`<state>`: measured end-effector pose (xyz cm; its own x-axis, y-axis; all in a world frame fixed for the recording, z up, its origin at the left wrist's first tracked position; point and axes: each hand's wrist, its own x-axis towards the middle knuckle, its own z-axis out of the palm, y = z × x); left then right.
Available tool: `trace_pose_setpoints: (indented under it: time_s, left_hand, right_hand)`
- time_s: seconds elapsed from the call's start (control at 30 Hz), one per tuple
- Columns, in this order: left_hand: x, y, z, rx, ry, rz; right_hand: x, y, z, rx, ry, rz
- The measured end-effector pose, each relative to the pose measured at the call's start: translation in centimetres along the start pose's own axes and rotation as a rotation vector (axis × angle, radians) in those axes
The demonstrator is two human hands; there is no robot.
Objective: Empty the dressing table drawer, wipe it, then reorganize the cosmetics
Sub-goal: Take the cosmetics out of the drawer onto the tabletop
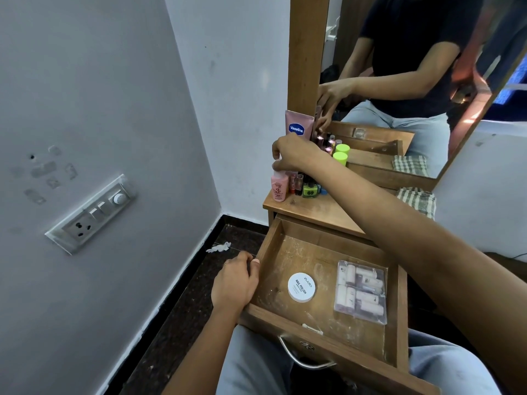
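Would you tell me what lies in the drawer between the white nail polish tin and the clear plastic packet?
Nothing: the head view shows only bare drawer floor between the tin and the packet.

Open drawer below counter, over my lap. In it: 1 tub centre, 1 packet right of it. On counter: bottles back left, tube behind them, cloth right. My left hand grips drawer's left wall, right hand pinches leftmost bottle.
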<state>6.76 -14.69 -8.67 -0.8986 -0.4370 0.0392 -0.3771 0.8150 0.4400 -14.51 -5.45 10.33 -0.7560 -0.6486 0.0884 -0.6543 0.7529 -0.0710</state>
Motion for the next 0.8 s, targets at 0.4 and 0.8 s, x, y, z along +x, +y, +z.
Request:
trace_pose_setpoints:
  time_s: [0.4, 0.8]
  left_hand:
    - [-0.2, 0.1, -0.2, -0.012, 0.004, 0.003]
    - [-0.2, 0.1, -0.2, -0.012, -0.007, 0.0]
  right_hand:
    - [-9.3, -2.0, 3.7, 0.224, 0.207, -0.074]
    - [-17.7, -1.0, 18.8, -0.066, -0.546, -0.074]
